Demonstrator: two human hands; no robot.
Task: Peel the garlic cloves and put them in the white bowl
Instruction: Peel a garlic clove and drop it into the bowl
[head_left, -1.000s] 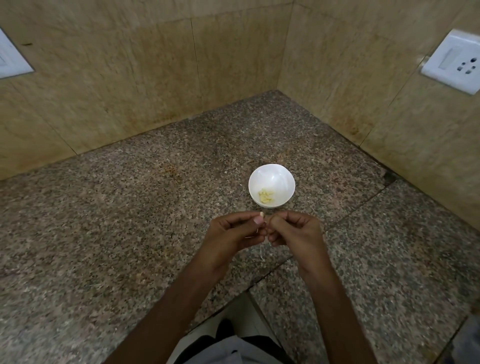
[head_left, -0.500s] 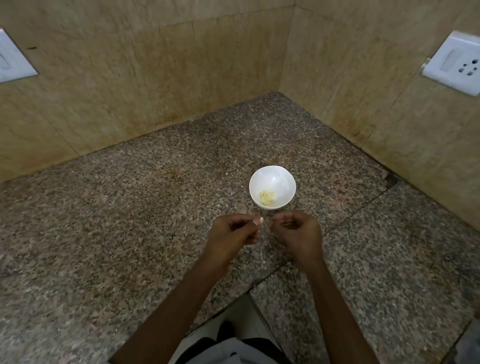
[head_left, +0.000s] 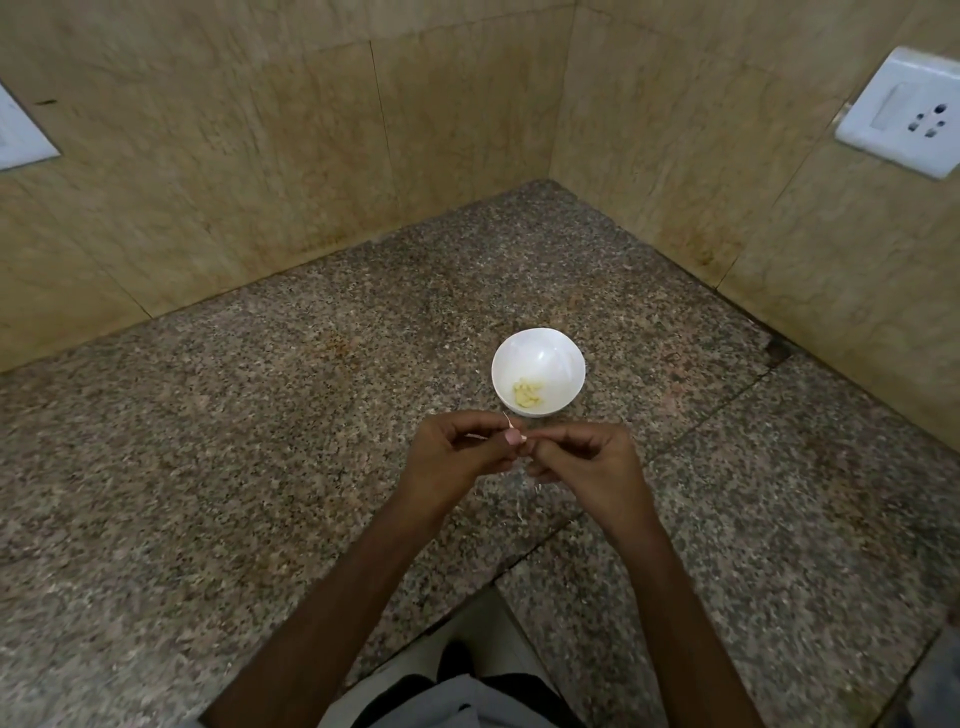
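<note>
L hand (head_left: 457, 460) + R hand (head_left: 589, 462) grips: pinch garlic clove (head_left: 521, 440) | white bowl (head_left: 538, 351): peeled cloves (head_left: 528, 393)

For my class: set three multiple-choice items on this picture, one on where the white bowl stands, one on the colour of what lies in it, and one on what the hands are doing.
1. Where is the white bowl?
A. On the counter, just beyond the left hand and right hand
B. Against the left wall
C. Between the forearms

2. What colour are the peeled pieces in it?
A. Green
B. Pale yellow
C. Red

3. How do the two hands lie?
A. Flat on the counter
B. Fingertips together, pinching a small garlic clove
C. One inside the bowl

Key:
1 A: the bowl stands past the fingertips, apart from both walls.
2 B: the pieces show pale yellow against the white.
3 B: the curled fingers of both hands meet around the clove, which is mostly hidden.
</note>
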